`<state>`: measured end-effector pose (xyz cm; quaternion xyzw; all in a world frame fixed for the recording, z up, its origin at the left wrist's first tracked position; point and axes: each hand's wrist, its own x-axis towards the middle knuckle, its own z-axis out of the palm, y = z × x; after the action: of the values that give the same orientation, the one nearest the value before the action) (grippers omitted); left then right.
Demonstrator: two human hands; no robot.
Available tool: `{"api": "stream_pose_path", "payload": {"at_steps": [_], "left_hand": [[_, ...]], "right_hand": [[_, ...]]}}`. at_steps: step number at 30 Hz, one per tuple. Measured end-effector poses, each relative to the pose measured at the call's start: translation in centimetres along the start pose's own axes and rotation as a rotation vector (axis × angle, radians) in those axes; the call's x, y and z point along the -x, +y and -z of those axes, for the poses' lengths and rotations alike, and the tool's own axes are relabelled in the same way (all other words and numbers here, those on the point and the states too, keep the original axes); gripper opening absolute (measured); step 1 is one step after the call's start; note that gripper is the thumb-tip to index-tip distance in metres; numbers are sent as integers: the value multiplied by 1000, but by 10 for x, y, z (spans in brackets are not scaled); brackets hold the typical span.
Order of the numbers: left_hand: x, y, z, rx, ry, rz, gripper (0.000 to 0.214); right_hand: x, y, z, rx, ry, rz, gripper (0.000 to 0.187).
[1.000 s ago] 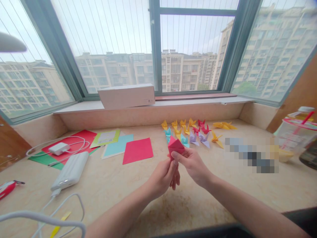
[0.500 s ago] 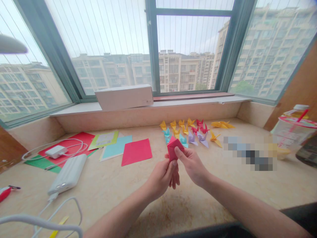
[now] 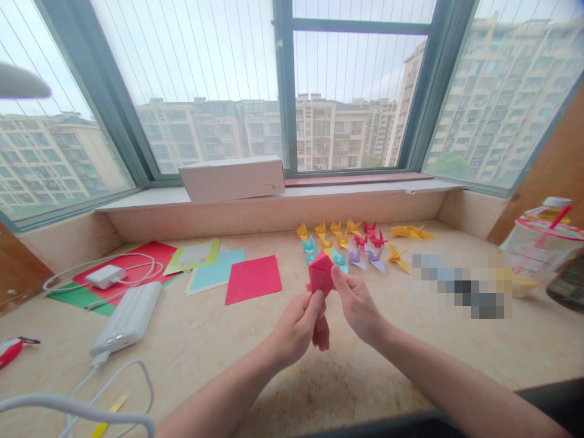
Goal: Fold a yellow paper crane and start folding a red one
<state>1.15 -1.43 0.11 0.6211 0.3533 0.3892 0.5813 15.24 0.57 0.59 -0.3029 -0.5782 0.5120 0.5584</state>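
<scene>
Above the marble counter I hold a half-folded red origami piece (image 3: 320,275) between both hands. My left hand (image 3: 297,325) pinches its lower edge with thumb and fingers closed. My right hand (image 3: 357,304) grips its right side, thumb pressed on the paper. Behind it several finished paper cranes (image 3: 353,242) in yellow, blue, purple and red stand in rows. A flat red paper sheet (image 3: 253,279) lies just left of my hands.
Coloured paper sheets (image 3: 201,264), a white charger with cable (image 3: 104,275) and a white power bank (image 3: 127,317) lie at the left. A white box (image 3: 232,177) sits on the windowsill. A plastic cup with a pink lid (image 3: 541,246) stands at the right.
The folded red piece has been turned and pressed a little between my fingers; my right thumb has shifted to its right side. Both hands stay in the same place.
</scene>
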Motion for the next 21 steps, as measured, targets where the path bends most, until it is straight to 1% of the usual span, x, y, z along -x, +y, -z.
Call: {"api": "stream_pose_path", "payload": {"at_steps": [3,5,7,9,12,16,21], "left_hand": [[0,0,0,8,4,-9,49],[-1,-2,0,5,14,-16,51],[-2,-4,0,2,14,-12,52],[-2,-5,0,0,7,0,53],[-2,-4,1,-4,13,-1,51],[0,-2,1,-39,40,-62,43],[-1,-8,1,-155,102,-142,41]], "right_hand": [[0,-1,-1,8,-26,23,62],[1,-3,-1,18,-78,27,55],[1,-5,-1,17,-87,20,45],[1,-5,-1,-1,-51,-6,39],[0,-5,-1,-38,10,-52,38],[-4,-5,1,-85,73,-26,35],[-3,-6,2,-104,88,-25,36]]}}
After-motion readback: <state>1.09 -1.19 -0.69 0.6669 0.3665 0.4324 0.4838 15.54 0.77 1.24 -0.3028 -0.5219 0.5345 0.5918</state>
